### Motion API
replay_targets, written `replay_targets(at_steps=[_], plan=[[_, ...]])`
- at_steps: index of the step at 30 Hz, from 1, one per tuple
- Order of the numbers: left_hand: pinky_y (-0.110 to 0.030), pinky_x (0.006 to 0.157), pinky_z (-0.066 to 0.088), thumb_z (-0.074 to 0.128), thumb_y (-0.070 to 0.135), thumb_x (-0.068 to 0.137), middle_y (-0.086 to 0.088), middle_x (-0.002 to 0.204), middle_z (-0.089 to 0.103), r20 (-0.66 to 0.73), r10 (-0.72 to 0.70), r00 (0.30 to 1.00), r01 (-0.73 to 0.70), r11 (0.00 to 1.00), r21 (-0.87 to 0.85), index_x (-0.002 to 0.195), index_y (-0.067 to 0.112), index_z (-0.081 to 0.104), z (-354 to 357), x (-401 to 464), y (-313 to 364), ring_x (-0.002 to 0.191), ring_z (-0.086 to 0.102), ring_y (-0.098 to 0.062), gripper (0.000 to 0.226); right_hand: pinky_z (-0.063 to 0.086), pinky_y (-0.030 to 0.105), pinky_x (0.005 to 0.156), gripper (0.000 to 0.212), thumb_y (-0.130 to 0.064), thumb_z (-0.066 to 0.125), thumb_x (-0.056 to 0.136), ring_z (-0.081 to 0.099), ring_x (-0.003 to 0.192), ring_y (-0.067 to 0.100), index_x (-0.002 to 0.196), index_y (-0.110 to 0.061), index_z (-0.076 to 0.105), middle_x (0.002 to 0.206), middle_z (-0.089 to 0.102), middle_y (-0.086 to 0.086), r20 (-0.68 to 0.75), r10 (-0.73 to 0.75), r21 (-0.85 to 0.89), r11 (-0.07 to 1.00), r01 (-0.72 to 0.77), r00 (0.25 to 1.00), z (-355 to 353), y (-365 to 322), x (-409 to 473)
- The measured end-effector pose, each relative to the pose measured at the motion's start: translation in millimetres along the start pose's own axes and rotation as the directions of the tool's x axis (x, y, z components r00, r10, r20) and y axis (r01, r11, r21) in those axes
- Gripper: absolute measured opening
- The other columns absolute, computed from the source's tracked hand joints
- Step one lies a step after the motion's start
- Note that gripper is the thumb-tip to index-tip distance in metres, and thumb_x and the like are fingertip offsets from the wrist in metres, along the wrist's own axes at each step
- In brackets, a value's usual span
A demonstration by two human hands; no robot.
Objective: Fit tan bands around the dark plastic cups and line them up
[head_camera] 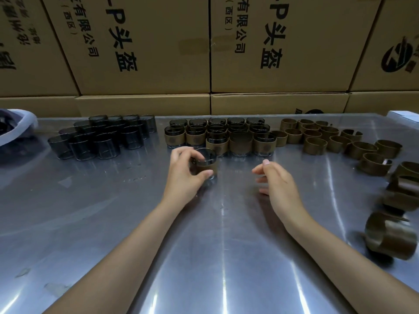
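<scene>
Setting this banded cup (205, 165) down square is the whole game I reckon: slide it up snug against the finished group (218, 135), into the near-left gap, keeping the band level so it doesn't ride up. The left hand (184, 172) grips it, thumb and fingers curled round the sides, low over the metal table (226, 257). The right hand (277, 181) hangs empty with loosely curled fingers, just beside it. The cup's dark, see-through, with a tan sleeve round its lower half. Bare cups (99, 137) wait left, loose bands (335, 138) right.
</scene>
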State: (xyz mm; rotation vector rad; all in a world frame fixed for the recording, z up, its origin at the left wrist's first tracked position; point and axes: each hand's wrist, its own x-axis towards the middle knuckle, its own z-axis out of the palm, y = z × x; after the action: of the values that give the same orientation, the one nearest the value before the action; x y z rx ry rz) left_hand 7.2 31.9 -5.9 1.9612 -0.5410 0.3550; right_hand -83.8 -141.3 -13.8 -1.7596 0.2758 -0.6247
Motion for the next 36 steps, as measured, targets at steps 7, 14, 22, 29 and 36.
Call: replay_targets(at_steps=[7,14,22,29,36], plan=[[-0.039,0.114,0.034,0.077,0.016,0.081,-0.008,0.153,0.038,-0.035,-0.31,0.95,0.307,0.948,-0.081,0.151,0.011,0.026,5,41,-22,0.14,0.037,-0.025,0.087,0.042,0.028,0.072,0.035,-0.03,0.039,0.103,0.055,0.081,0.011,0.076,-0.025,0.06,0.08,0.059,-0.01,0.033,-0.007,-0.076,0.997,0.01,0.999,3,1,-1],[-0.035,0.111,0.032,0.072,0.028,0.087,-0.009,0.149,0.036,-0.037,-0.258,0.965,0.261,0.959,0.11,0.151,0.011,0.03,11,61,-30,0.137,0.038,-0.025,0.078,0.042,0.026,0.07,0.036,-0.032,0.039,0.102,0.055,0.073,0.007,0.075,-0.024,0.061,0.075,0.06,-0.013,0.04,0.006,-0.071,0.997,-0.003,0.999,3,5,1],[-0.038,0.112,0.034,0.072,0.02,0.087,-0.008,0.151,0.039,-0.022,-0.269,0.963,0.27,0.962,0.043,0.149,0.013,0.03,11,68,-36,0.139,0.038,-0.025,0.075,0.04,0.025,0.068,0.037,-0.036,0.039,0.102,0.056,0.076,0.01,0.075,-0.025,0.062,0.076,0.061,-0.011,0.056,-0.008,-0.085,0.996,0.013,0.998,3,9,2],[-0.037,0.111,0.033,0.071,0.022,0.088,-0.008,0.15,0.038,-0.025,-0.266,0.964,0.267,0.96,0.085,0.148,0.012,0.033,13,74,-36,0.138,0.038,-0.026,0.072,0.04,0.025,0.066,0.035,-0.036,0.04,0.101,0.056,0.073,0.008,0.075,-0.026,0.062,0.075,0.061,-0.013,0.065,-0.017,-0.097,0.995,0.024,0.998,3,10,3],[-0.038,0.112,0.033,0.068,0.022,0.09,-0.009,0.151,0.035,-0.002,-0.263,0.965,0.262,0.96,0.101,0.149,0.013,0.03,13,76,-36,0.138,0.038,-0.026,0.071,0.039,0.017,0.06,0.031,-0.034,0.044,0.1,0.054,0.065,0.001,0.076,-0.026,0.062,0.068,0.061,-0.024,0.094,-0.025,-0.121,0.992,0.037,0.995,3,11,4]])
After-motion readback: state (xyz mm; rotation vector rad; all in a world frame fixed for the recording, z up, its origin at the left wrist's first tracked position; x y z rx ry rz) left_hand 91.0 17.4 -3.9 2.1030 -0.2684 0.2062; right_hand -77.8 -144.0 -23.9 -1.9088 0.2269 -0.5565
